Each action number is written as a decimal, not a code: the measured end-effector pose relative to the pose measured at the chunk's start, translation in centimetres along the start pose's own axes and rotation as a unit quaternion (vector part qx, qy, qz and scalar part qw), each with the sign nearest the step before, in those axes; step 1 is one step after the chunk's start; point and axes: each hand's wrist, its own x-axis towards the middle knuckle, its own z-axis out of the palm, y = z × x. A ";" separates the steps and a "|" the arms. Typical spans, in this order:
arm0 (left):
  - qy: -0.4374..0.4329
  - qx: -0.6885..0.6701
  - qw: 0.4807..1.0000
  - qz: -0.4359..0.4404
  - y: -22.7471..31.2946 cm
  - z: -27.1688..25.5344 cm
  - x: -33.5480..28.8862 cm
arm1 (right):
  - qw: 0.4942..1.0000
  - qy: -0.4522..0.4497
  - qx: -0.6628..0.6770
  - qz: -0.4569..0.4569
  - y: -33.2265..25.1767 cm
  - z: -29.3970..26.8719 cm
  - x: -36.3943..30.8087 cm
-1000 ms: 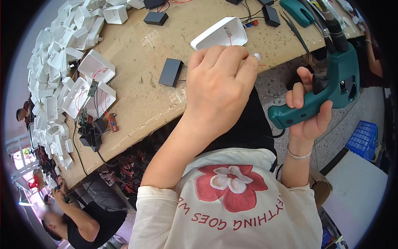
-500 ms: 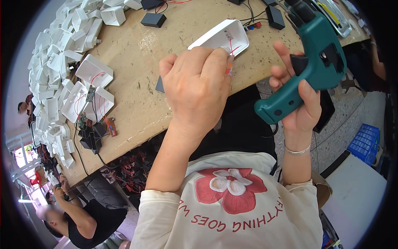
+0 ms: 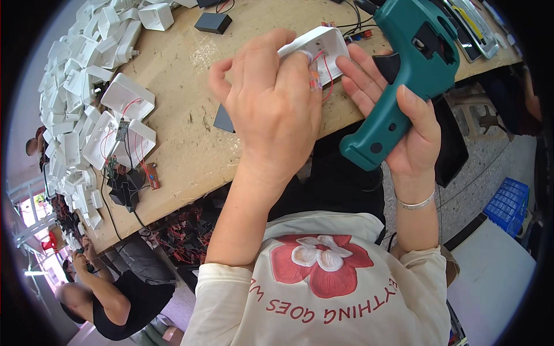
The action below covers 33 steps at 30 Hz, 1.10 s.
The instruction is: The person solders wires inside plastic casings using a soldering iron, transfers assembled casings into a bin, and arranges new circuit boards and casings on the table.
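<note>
My left hand is closed at the near left end of a white plastic housing. Between its fingers shows part of a small orange-and-clear component; the fingertips hide the rest. Red wires run from there into the housing. A dark green glue gun with a black trigger lies in my right hand, thumb over the handle. That hand's other fingers stretch out under the gun toward the housing's right side.
White housings pile up along the table's left. Nearer stand several opened housings with red wires and circuit boards, beside black adapters. Black boxes lie at the back, a tray with a yellow tool at far right. Another person works at lower left.
My right hand has brought the glue gun left, its fingers now close to the housing. My left hand's upper fingers have lifted and spread somewhat; the housing has shifted slightly.
</note>
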 end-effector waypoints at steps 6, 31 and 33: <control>-0.042 -0.032 0.999 0.006 -0.5 0.5 0.3 | 0.987 -0.020 -0.138 -0.080 -1.7 -1.4 -1.6; 0.319 -0.203 0.907 0.189 -1.8 5.4 2.2 | 0.895 0.027 -0.445 -0.028 -4.2 -4.8 -9.7; -0.113 0.003 0.991 -0.067 1.5 0.2 2.9 | 0.892 0.033 -0.450 -0.026 -4.1 -4.8 -9.6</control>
